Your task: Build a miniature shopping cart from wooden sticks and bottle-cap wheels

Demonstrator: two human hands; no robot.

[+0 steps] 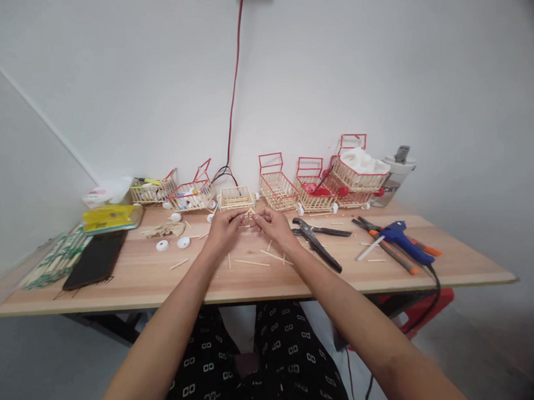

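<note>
At the middle of the table, my left hand (227, 226) and my right hand (272, 225) meet with fingertips pinched. Between them is a small piece of pale wooden sticks (249, 213), partly hidden by the fingers; its exact shape is unclear. Just behind it stands a small unpainted stick cart (235, 197) with white wheels. Loose short sticks (252, 263) lie in front of my hands. Two white wheels (184, 242) rest flat to the left of my left hand. Black-handled pliers (319, 240) lie to the right of my right hand.
Several stick carts with red handles (279, 187) line the wall. A blue glue gun (402, 238) lies on orange-handled tools (399, 257) at right, its cord over the edge. A white bucket (394, 176) stands behind. At left are a black phone-like slab (95, 260), a yellow packet (109, 218) and wrapped sticks (61, 256).
</note>
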